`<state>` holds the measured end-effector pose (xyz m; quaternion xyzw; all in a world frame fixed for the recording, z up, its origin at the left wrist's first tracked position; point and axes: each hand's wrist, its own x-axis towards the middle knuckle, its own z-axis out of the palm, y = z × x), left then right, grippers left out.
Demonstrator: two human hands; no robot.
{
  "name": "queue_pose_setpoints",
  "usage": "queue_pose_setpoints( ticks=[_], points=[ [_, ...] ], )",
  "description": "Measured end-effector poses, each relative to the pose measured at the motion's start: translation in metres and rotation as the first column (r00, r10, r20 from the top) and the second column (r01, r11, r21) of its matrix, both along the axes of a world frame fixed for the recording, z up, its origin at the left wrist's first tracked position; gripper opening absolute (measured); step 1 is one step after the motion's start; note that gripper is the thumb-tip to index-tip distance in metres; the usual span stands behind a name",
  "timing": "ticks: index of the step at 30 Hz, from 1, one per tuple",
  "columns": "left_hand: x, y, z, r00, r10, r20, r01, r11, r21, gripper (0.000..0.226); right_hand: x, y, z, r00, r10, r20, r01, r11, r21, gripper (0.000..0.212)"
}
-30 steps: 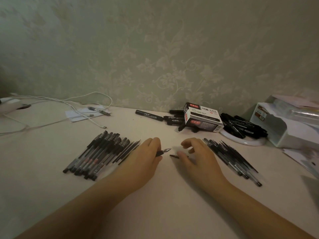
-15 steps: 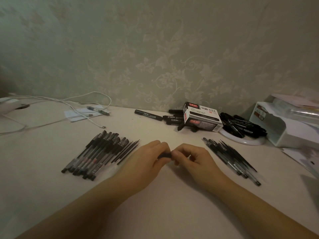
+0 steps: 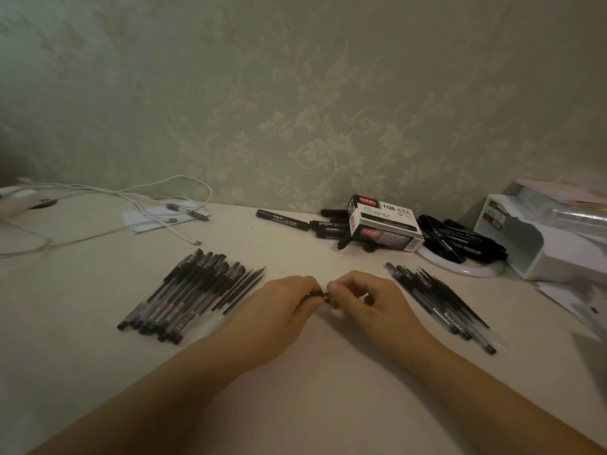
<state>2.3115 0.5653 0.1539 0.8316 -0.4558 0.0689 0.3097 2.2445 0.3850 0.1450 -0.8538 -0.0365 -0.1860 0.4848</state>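
A: What is noted of the item in hand?

B: A small dark pen piece (image 3: 318, 294) is held just above the counter (image 3: 312, 389), midway between the two groups of pens. It is pinched at one end by the left hand (image 3: 279, 310) and at the other by the right hand (image 3: 374, 302). Each grip is narrow and closed on the piece, with the fingertips almost meeting. Whether the parts are being joined or separated cannot be told, as most of the piece is covered by the fingers.

A: And progress?

B: A row of capped pens (image 3: 184, 297) is laid out to the left, with loose refills (image 3: 244, 287) just beside it. This row is judged to be finished work. A heap of pens (image 3: 437, 297) lies to the right and is judged to be awaiting handling. The work is assessed as roughly half done.

A: Further out?

B: A marker box (image 3: 386, 226) and black markers (image 3: 460, 239) are recorded at the wall, well apart from both hands and untouched.
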Motion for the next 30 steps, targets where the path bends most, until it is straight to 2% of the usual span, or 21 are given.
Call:
queue_pose_setpoints(
  ticks=[4,7,11,15,19,22,30],
  points=[
    [0.0004,-0.0014,-0.0040,1.000,0.007,-0.016,-0.007,1.000,-0.011,0.017,0.0010,-0.0033,-0.0014,1.000,0.017,-0.001,-0.017,1.000,-0.011,0.008],
    [0.0015,0.0010,-0.0049,1.000,0.026,-0.016,-0.026,0.999,-0.024,0.013,0.0009,-0.0028,-0.0019,1.000,0.012,-0.003,-0.012,1.000,-0.028,0.016],
    [0.0009,0.0009,-0.0033,1.000,0.020,-0.004,-0.020,0.999,-0.032,0.009,0.0029,-0.0022,-0.0029,0.999,-0.032,-0.017,0.031,0.999,-0.006,0.007],
    [0.0004,0.0000,-0.0040,1.000,0.009,0.003,-0.009,1.000,-0.019,0.009,0.0028,-0.0037,-0.0031,1.000,-0.004,-0.002,0.004,1.000,-0.018,0.007],
    [0.0008,0.0013,-0.0032,1.000,0.005,-0.001,-0.005,0.999,-0.033,0.008,0.0022,-0.0030,-0.0028,1.000,-0.002,-0.015,0.001,0.999,-0.033,0.019],
    [-0.0004,0.0008,-0.0021,1.000,-0.006,-0.013,0.006,0.999,-0.040,0.008,0.0020,-0.0015,-0.0021,0.999,-0.023,-0.030,0.023,1.000,-0.009,0.008],
    [-0.0010,0.0002,-0.0014,1.000,0.000,-0.024,-0.001,1.000,-0.028,0.010,0.0006,-0.0017,0.0003,1.000,0.001,-0.021,-0.001,1.000,0.010,0.011]
  ],
)
